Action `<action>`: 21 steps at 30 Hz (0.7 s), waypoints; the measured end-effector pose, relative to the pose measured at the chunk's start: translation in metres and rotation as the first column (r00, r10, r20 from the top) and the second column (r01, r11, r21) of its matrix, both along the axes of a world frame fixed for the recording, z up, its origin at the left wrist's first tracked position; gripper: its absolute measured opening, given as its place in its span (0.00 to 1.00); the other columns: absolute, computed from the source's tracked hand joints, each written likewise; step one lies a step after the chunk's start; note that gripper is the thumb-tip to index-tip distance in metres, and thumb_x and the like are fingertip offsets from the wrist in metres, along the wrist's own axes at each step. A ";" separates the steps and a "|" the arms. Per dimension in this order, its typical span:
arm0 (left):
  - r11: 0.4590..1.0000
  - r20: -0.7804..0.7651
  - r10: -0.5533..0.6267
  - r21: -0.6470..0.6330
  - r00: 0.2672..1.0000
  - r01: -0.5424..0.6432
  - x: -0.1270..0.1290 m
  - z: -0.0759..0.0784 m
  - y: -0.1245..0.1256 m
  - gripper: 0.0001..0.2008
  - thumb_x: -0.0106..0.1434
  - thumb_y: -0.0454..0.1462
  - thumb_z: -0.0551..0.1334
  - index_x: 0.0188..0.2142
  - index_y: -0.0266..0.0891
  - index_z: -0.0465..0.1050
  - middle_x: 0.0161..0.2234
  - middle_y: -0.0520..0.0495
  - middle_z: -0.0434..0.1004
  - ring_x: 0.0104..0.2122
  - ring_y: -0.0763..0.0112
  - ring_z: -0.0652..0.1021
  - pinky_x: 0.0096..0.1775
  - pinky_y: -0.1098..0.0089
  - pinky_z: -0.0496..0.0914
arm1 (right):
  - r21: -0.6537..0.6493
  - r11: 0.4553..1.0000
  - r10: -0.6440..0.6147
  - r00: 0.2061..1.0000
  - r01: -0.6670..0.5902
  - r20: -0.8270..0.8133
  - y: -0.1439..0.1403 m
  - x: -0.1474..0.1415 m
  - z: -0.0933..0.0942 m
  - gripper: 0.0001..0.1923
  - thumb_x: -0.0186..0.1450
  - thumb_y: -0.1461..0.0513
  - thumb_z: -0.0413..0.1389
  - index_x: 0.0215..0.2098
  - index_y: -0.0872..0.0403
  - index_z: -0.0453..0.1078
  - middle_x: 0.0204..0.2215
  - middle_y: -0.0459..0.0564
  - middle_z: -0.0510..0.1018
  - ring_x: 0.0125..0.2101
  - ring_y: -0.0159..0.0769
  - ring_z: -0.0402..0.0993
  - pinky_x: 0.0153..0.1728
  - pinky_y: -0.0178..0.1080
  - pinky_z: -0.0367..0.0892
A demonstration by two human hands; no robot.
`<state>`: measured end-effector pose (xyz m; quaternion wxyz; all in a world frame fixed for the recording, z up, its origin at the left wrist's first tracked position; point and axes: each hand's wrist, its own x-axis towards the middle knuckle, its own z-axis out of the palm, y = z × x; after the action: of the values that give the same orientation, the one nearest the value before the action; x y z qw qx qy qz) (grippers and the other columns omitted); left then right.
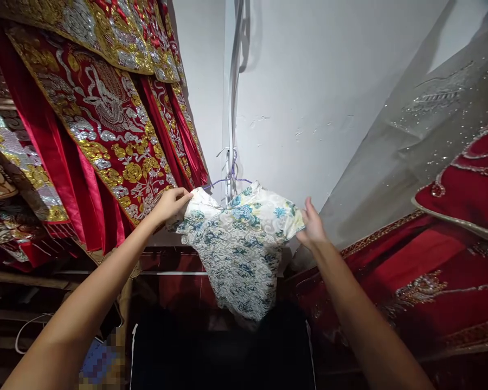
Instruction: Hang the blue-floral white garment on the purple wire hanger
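A short-sleeved blouse [239, 254] with a white ground and blue, green and yellow flower and wave patterns hangs in front of me. A thin purple hanger [241, 180] comes out of its neckline. My left hand [173, 205] pinches the cloth at the shoulder on the left, thumb and fingers closed. At the opposite sleeve is my right hand [314, 226], holding the sleeve's edge, with one finger pointing up. Part of its grip is hidden by the cloth. The blouse's lower end hangs near my dark-clothed lap.
A pale upright pole [230, 97] stands against the white wall [301, 76]. Red garments with gold and silver embroidery [109, 108] hang on the left. To the right are a sheer sparkling grey cloth [423, 130] and beaded red garments [423, 254]. Wooden slats [32, 279] lie low on the left.
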<state>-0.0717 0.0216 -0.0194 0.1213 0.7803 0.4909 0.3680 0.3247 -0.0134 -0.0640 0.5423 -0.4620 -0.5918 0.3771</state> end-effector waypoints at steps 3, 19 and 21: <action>0.995 -0.013 0.036 0.095 0.999 -0.034 0.013 0.006 0.003 0.18 0.68 0.47 0.54 0.35 0.36 0.74 0.33 0.47 0.78 0.33 0.66 0.74 0.36 0.70 0.65 | -0.040 0.999 0.008 0.997 -0.011 -0.083 -0.004 0.004 0.012 0.27 0.58 0.39 0.59 0.38 0.52 0.76 0.32 0.53 0.82 0.37 0.48 0.80 0.36 0.44 0.74; 0.872 0.091 -0.484 0.125 0.870 0.473 0.073 0.006 -0.050 0.14 0.71 0.43 0.53 0.39 0.37 0.74 0.39 0.43 0.74 0.42 0.63 0.74 0.49 0.62 0.67 | -0.024 0.889 0.424 0.803 -0.457 0.419 -0.100 -0.048 0.002 0.19 0.69 0.49 0.52 0.48 0.50 0.75 0.47 0.53 0.77 0.48 0.46 0.74 0.50 0.46 0.68; 0.816 0.146 -0.578 0.078 0.803 0.573 0.074 0.011 -0.068 0.14 0.71 0.42 0.55 0.43 0.38 0.75 0.44 0.40 0.74 0.47 0.62 0.74 0.53 0.60 0.66 | 0.109 0.964 0.174 0.882 -0.244 0.439 -0.071 -0.056 -0.002 0.21 0.67 0.50 0.54 0.56 0.47 0.69 0.55 0.53 0.72 0.55 0.48 0.69 0.56 0.49 0.64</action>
<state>0.0023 -0.0469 -0.0080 0.2550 0.8613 0.2141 0.3839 0.2691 -0.0843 -0.0661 0.3916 -0.4210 -0.7707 0.2747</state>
